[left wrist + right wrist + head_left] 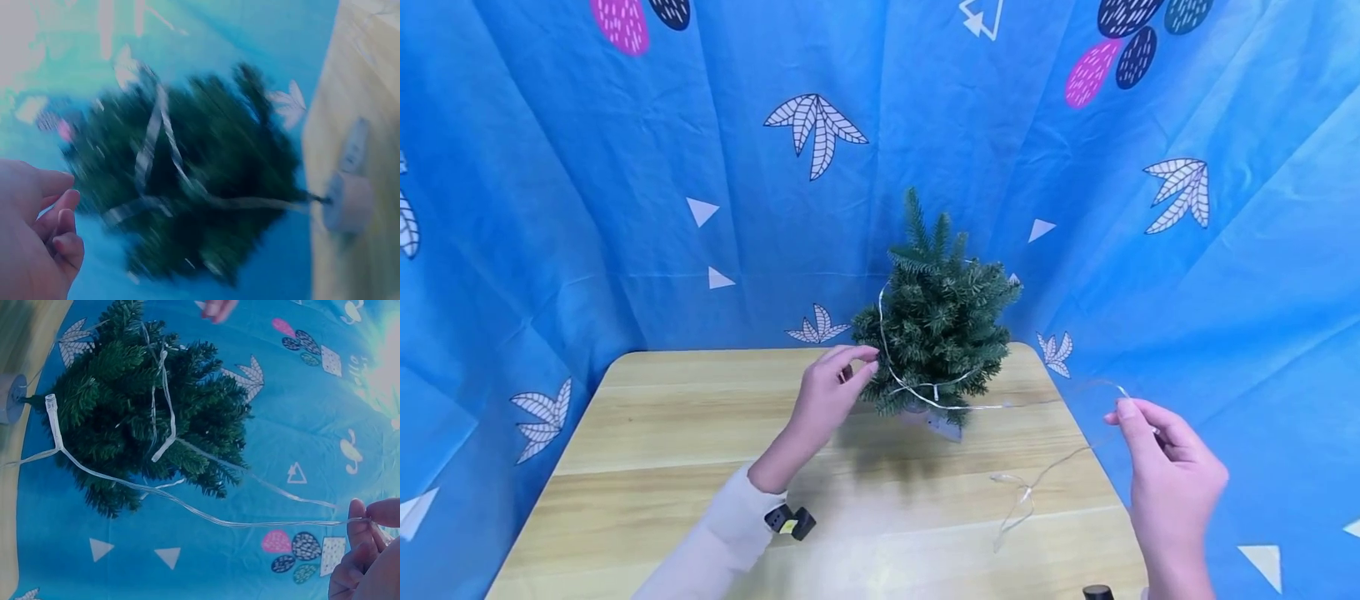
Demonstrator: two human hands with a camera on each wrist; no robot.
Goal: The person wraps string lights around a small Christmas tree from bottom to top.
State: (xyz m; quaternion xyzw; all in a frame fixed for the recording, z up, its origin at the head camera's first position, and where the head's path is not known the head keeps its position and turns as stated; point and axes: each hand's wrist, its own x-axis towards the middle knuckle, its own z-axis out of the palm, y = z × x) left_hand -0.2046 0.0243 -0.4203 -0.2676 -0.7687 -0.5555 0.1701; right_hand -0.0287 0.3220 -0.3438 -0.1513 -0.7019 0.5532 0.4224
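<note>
Right hand (1176, 475) with pinched wire (281, 524) beyond table edge (1114, 495), loose-fingered left hand (826, 390) beside tree (946, 321)

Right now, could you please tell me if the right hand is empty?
No, the right hand pinches the light string between thumb and finger.

Smooth wood-grain tabletop (700, 417) (faintly glossy), creased cloth backdrop (647, 150), rough bristly tree (943, 317), clear plastic-looking wire (237, 524)

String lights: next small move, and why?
Probably bring the right hand in and lay the string lights against the right side of the small tree: that hand pinches them, and they cross its front, then span open air, with more trailing loose below.
</note>
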